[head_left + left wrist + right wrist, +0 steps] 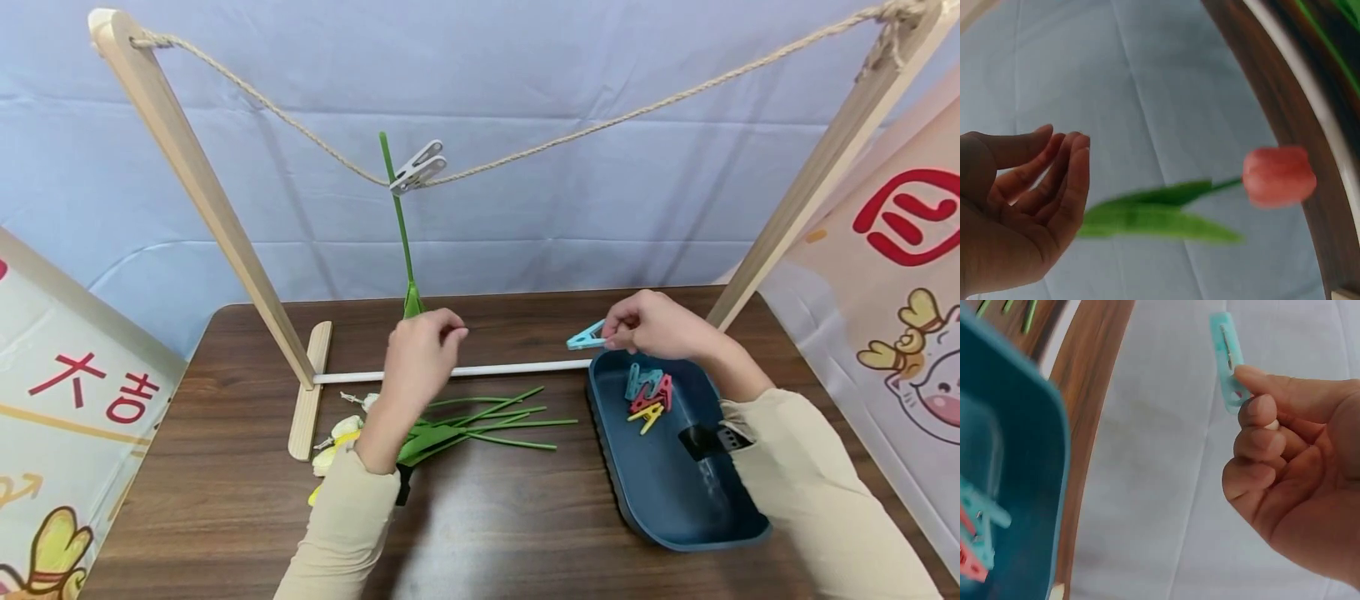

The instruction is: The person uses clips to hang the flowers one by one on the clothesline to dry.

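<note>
A pink tulip (1280, 177) hangs head down from the rope (637, 108), its green stem (403, 233) held there by a white clothespin (418, 169). In front of the tulip is my left hand (420, 354), fingers loosely bent with nothing between them. In the head view it hides the bloom. Over the far edge of the blue basin (637, 512), my right hand (660, 325) pinches a light-blue clothespin (1229, 356) between thumb and forefinger. Several teal, red and yellow clothespins (648, 396) lie inside the basin.
Two wooden posts (202, 192) carry the sagging rope, with a white rod (517, 367) low between them. More artificial flowers with green stems (510, 417) and yellow and white heads (330, 446) lie on the brown table (525, 525), partly under my left forearm.
</note>
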`<state>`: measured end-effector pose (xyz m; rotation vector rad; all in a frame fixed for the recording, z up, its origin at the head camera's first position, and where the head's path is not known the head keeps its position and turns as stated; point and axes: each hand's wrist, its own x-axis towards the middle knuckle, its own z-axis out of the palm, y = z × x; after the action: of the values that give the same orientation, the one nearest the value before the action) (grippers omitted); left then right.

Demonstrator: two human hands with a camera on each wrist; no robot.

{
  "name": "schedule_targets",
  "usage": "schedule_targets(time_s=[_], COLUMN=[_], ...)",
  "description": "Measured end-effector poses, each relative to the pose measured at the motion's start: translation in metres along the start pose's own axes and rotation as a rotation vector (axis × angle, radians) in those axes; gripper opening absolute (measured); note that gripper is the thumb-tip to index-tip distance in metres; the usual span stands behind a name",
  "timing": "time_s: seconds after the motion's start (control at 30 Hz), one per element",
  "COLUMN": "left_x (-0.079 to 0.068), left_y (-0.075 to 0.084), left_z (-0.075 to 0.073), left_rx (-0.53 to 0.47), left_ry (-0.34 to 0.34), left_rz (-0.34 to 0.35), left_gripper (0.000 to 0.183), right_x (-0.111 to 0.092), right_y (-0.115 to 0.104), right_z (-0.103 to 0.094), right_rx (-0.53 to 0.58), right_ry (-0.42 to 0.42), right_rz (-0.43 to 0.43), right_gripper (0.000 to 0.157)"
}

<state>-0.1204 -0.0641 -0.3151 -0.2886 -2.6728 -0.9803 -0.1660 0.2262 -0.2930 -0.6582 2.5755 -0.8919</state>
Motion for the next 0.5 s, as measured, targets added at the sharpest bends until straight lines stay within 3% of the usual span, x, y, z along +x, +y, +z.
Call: schedule_targets(time_s=[0.17,0.3,0.5], left_x=[-0.002,-0.004,-0.004], left_y=[0.018,0.031,0.037], left_z=[0.015,0.019,0.013], left_rx=[0.043,0.055,0.063], left_ry=[-0.137,-0.239,-0.239], left_rz=[0.13,0.183,0.214], left_gripper=[0.012,0.014,0.006], right_x=[0.005,0.009,0.01], right_y=[-0.025,-0.041,-0.056], right_z=[0.011,0.019,0.026], right_rx=[-0.019,-0.04,-0.041], right_ry=[0.005,0.005,0.044], right_rz=[-0.085,-0.14,-0.198], right_gripper=[0.009,0.01,0.009])
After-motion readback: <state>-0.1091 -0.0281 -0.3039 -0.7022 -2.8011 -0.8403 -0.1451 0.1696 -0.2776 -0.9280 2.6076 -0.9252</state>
